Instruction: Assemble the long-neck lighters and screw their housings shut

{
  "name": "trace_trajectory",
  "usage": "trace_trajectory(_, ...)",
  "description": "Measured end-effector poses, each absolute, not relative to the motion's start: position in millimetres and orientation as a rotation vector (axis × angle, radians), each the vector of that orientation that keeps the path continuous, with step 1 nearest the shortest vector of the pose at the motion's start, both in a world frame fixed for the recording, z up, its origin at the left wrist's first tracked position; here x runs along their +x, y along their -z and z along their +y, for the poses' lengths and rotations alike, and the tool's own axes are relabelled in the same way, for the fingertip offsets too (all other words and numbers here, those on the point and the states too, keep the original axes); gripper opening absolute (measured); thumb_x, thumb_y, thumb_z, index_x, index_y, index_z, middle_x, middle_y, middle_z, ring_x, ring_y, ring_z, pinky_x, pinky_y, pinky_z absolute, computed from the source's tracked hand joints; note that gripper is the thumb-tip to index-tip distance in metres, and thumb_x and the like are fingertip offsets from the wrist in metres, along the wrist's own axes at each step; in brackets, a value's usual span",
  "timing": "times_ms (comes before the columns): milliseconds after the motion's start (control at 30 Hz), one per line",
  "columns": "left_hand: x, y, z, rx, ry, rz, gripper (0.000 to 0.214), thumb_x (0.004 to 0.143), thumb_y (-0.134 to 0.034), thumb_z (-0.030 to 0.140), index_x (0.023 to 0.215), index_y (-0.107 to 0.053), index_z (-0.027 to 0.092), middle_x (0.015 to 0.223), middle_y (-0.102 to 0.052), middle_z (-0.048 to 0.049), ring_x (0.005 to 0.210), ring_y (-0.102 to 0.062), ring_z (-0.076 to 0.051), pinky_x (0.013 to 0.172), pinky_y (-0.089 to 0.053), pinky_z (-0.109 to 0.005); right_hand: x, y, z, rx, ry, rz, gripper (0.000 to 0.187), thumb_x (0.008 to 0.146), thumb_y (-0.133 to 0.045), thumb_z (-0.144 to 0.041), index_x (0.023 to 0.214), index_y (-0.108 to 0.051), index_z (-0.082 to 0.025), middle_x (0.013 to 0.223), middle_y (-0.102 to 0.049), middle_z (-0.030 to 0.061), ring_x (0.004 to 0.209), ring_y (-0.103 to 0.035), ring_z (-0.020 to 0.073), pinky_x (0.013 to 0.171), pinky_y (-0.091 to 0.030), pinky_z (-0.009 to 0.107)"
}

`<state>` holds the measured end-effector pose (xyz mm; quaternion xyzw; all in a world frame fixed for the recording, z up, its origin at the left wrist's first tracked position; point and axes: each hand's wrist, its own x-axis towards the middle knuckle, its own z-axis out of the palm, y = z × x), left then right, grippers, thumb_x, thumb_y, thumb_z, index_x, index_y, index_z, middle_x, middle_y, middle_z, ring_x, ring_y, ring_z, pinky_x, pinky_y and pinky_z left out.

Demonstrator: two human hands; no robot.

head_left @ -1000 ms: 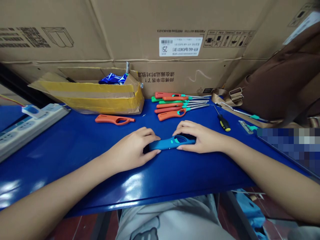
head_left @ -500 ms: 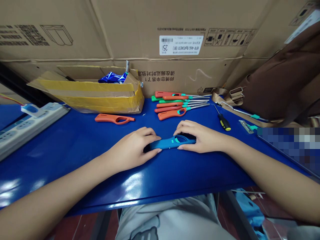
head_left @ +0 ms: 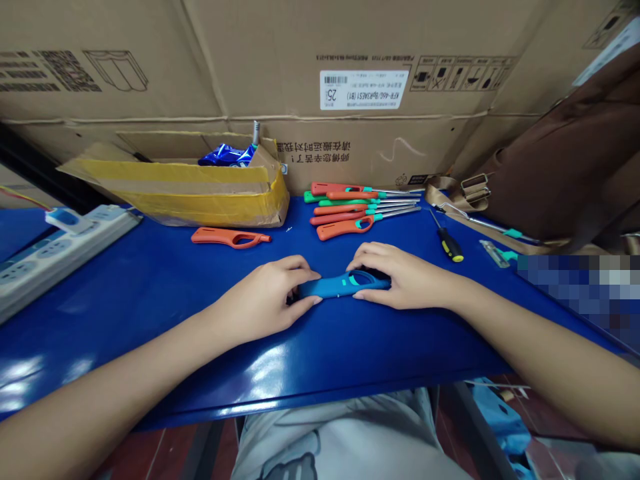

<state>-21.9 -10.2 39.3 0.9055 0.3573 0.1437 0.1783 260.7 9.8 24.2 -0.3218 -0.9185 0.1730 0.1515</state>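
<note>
A blue lighter body [head_left: 335, 286] with a green trigger lies flat on the blue table [head_left: 150, 293], held at both ends. My left hand [head_left: 267, 299] is closed round its left end, thumb and fingers pinching it. My right hand [head_left: 400, 275] is closed round its right end near the trigger loop. Both forearms rest on the table.
Several orange and green long-nosed lighters [head_left: 355, 208] lie in a pile behind my hands. An orange lighter shell [head_left: 230, 237] lies to the left, in front of an open cardboard box [head_left: 185, 187]. A screwdriver [head_left: 447, 241], a power strip [head_left: 45, 250] and a brown bag [head_left: 560, 173] are nearby.
</note>
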Motion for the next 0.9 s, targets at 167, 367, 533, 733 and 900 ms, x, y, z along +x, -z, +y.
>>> trace_trajectory(167, -20.7, -38.9, -11.0, 2.523, -0.429, 1.024, 0.027, 0.095, -0.063, 0.027, 0.118, -0.074, 0.019, 0.105, -0.066, -0.0083, 0.084, -0.069, -0.019, 0.079, -0.058, -0.033, 259.0, -24.5, 8.3, -0.936, -0.492, -2.63, 0.033, 0.09, -0.072, -0.038, 0.117, -0.064, -0.021, 0.114, -0.066, 0.0101, 0.106, -0.062, 0.0267, 0.095, -0.049, 0.044)
trace_trajectory(367, -19.0, -37.0, -13.2, 2.49, -0.437, 1.077, 0.027, 0.093, -0.066, 0.025, 0.118, -0.074, 0.017, 0.107, -0.066, -0.0077, 0.077, -0.067, -0.016, 0.076, -0.059, -0.033, 255.9, -25.1, 6.9, -0.954, -0.534, -2.59, 0.032, 0.088, -0.074, -0.034, 0.115, -0.064, -0.02, 0.111, -0.066, 0.0093, 0.103, -0.062, 0.0259, 0.091, -0.05, 0.042)
trace_trajectory(533, -19.5, -34.4, -14.7, 2.634, -0.351, 1.139, 0.032, 0.096, -0.064, 0.027, 0.126, -0.071, 0.017, 0.113, -0.067, -0.0105, 0.102, -0.069, -0.026, 0.092, -0.058, -0.042, 255.0, -28.1, 3.4, -0.995, -0.449, -2.641, 0.034, 0.089, -0.071, -0.035, 0.118, -0.064, -0.02, 0.113, -0.066, 0.0102, 0.104, -0.064, 0.0271, 0.091, -0.052, 0.042)
trace_trajectory(733, -11.7, -36.1, -26.0, 2.925, -0.172, 1.178, 0.032, 0.099, -0.059, 0.027, 0.124, -0.07, 0.011, 0.107, -0.067, -0.0121, 0.094, -0.067, -0.028, 0.084, -0.061, -0.044, 250.6, -32.0, -7.0, -1.043, -0.155, -2.859, 0.037, 0.1, -0.054, -0.038, 0.126, -0.063, -0.013, 0.116, -0.065, 0.0148, 0.094, -0.067, 0.0288, 0.081, -0.055, 0.043)
trace_trajectory(900, -5.3, -31.2, -27.5, 3.075, -0.126, 1.222, 0.028, 0.099, -0.054, 0.024, 0.117, -0.07, 0.009, 0.101, -0.068, -0.0125, 0.091, -0.065, -0.03, 0.084, -0.06, -0.046, 246.9, -31.2, -11.3, -1.027, 0.039, -2.956, 0.04, 0.106, -0.04, -0.033, 0.129, -0.061, -0.009, 0.117, -0.064, 0.0166, 0.091, -0.068, 0.0287, 0.08, -0.057, 0.045)
